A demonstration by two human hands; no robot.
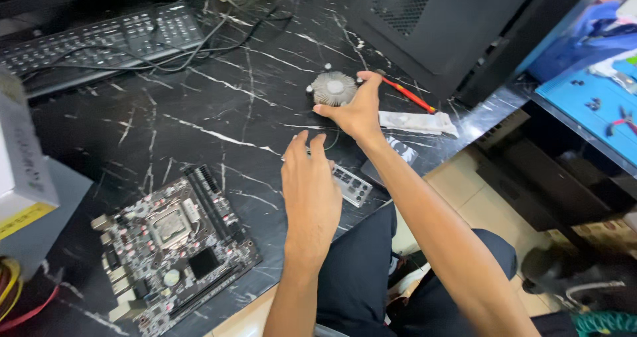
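The round finned CPU cooler [334, 88] sits on the black marbled worktop [199, 111], toward its far side, just in front of the black computer case [451, 25]. The right hand [358, 111] has it in an open, spread grip: fingertips rest against the cooler's right edge and the thumb reaches under its near side, not closed around it. A red-handled screwdriver [408, 95] lies just beyond that hand, with a white plastic wrapper [418, 122] next to it. The left hand [310, 184] hovers nearer the body, fingers loosely extended and holding nothing, above a silver I/O shield [352, 184]. A bare motherboard [174, 244] lies at the worktop's near left corner, well apart from the cooler. A black keyboard [99, 38] with trailing cables lies at the far left.
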